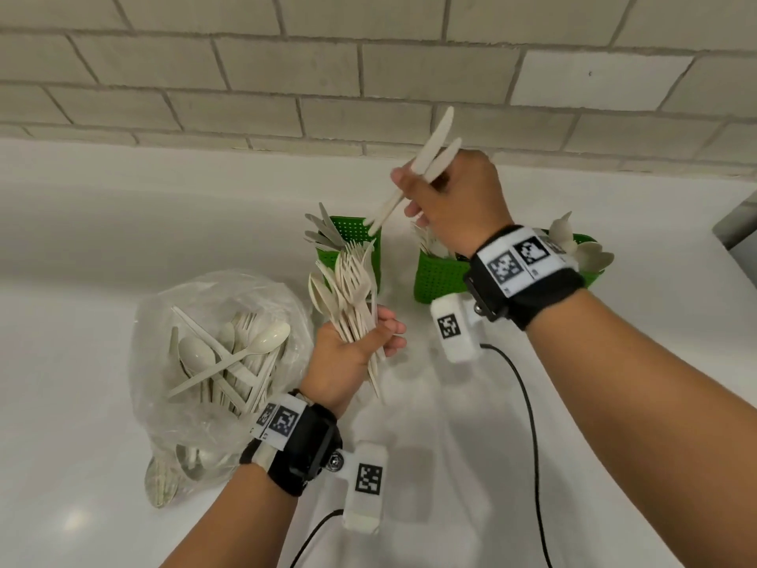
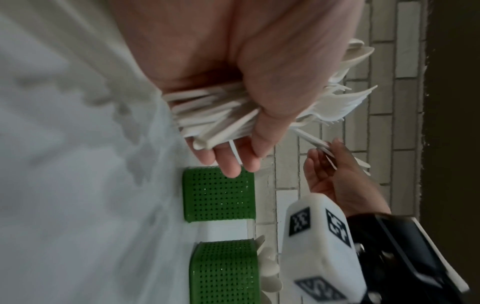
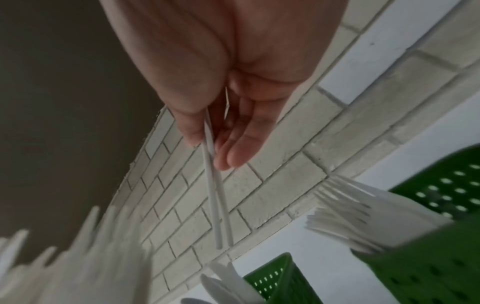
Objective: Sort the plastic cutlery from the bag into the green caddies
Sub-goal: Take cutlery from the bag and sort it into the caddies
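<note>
Here, two cream plastic knives (image 1: 426, 166) are pinched at mid-length between the thumb and fingertips of the right hand (image 1: 454, 198), raised above the white counter (image 1: 82, 260); their blades point up and far, their handles slant down toward the left green perforated plastic caddy (image 1: 360, 248). That caddy already has knives standing in it. The right green perforated plastic caddy (image 1: 434, 276) stands just beside it, partly hidden under the right wrist, with forks and spoons sticking out. Nearer, the left hand (image 1: 352, 346) has its fingers and thumb curled round a mixed bundle of cream plastic forks and spoons (image 1: 348, 289), heads pointing far. To its left lies the clear plastic bag (image 1: 213, 350), open and slumped on the counter, with more spoons, forks and knives lying crossed inside. Both wrists wear black straps with white marker blocks, and a black cable (image 1: 528, 424) runs across the near counter. A pale brick wall (image 1: 286, 75) rises at the far edge.
</note>
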Available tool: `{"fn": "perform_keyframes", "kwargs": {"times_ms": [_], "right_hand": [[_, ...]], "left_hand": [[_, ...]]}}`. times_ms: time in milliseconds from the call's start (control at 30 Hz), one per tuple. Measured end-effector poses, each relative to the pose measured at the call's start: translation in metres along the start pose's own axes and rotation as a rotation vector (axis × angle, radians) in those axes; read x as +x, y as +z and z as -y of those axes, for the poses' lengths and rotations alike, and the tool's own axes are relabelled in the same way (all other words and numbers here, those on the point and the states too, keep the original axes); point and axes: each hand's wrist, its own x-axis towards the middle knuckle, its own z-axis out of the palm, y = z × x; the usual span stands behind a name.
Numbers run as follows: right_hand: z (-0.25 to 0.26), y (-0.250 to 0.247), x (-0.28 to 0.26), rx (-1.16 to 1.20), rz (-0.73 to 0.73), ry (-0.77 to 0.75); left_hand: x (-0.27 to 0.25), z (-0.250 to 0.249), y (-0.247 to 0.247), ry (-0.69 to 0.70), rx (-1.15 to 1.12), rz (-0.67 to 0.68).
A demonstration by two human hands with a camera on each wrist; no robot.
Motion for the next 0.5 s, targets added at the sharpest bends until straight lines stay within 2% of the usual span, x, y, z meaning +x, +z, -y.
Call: {"fn": "perform_keyframes", "kwargs": {"times_ms": [200,333,433,500], "right_hand": [[-0.006,0.032,0.035,-0.191,0.017,-0.057],[-0.019,0.053,0.039,-0.444,0.261,0.012],[-0.023,0.055,0.032,-0.345,0.302,0.095],[-0.018,0.046,0.023,-0.324,0.277,0.088]], "left_hand": [[-0.001,-0.003,-0.008,0.005,-0.017,-0.042],[0.000,-0.006,-0.013,0.004,-0.002,-0.048],[0.000,-0.007,-0.015,-0.005,0.029,-0.037],[0.000,-0.007,-0.015,-0.019,0.051,-0.022]]}}
